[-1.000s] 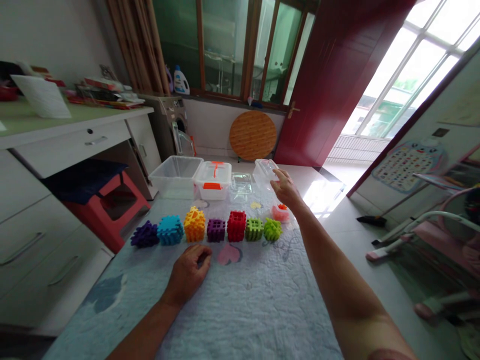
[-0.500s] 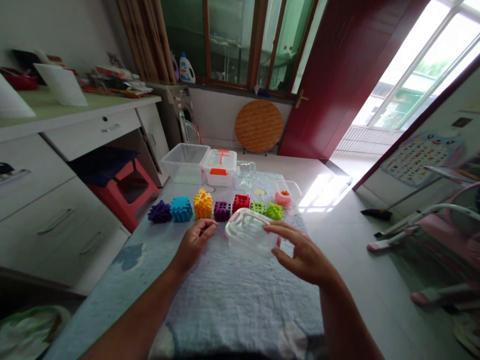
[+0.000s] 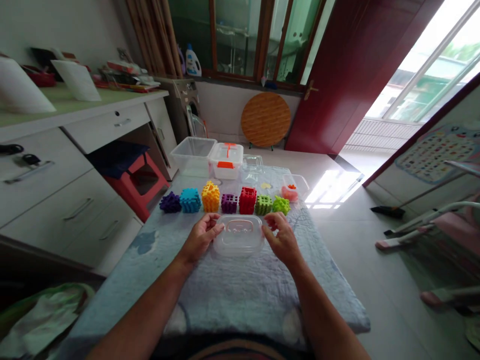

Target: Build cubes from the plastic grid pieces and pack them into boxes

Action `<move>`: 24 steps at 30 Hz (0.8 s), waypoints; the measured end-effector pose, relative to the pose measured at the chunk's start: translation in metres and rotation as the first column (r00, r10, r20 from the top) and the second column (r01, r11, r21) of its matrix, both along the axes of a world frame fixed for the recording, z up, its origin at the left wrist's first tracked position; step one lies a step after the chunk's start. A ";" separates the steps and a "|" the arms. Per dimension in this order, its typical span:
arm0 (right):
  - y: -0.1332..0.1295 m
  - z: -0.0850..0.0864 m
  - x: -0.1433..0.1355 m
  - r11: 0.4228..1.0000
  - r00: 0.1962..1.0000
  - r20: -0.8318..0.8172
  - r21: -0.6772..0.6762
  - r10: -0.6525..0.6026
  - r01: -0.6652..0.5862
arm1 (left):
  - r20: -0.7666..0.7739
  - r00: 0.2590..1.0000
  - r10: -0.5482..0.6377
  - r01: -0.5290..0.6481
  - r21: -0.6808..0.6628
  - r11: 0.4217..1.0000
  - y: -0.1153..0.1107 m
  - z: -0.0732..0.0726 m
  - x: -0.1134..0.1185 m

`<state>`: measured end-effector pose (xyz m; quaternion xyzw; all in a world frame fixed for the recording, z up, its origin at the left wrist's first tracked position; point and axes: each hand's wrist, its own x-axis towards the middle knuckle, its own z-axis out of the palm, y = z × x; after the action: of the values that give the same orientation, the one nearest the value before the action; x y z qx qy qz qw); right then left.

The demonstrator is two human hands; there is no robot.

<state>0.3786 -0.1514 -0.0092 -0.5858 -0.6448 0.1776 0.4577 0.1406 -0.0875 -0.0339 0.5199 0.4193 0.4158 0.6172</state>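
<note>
Hands, left (image 3: 202,236) and right (image 3: 280,239), flank clear container (image 3: 238,234) on blanket, fingers curled gripping its sides.

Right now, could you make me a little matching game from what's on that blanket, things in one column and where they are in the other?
Things:
1. clear container
2. purple block
3. lime block
4. orange-handled box

Places:
A. right end of the block row
B. between left hand and right hand
C. far edge, behind the row
D. left end of the block row

Pairs: 1-B, 2-D, 3-A, 4-C
</note>
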 end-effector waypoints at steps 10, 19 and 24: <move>0.005 -0.021 -0.015 0.972 0.979 -0.201 -0.235 -0.016 -0.033 | -0.077 0.995 -0.069 0.070 0.000 0.998 -0.003 0.000 -0.002; 0.006 -0.019 -0.018 0.966 0.974 -0.222 -0.258 -0.033 -0.026 | -0.144 0.986 -0.086 0.101 0.101 0.990 -0.002 -0.009 -0.005; 0.005 -0.018 -0.018 0.967 0.979 -0.200 -0.256 -0.036 -0.017 | -0.306 0.952 -0.022 0.109 0.271 0.957 -0.004 -0.007 -0.006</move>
<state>0.3602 -0.1460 -0.0270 -0.6219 -0.5634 0.3161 0.4427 0.1346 -0.0912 -0.0412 0.6737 0.4264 0.3672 0.4790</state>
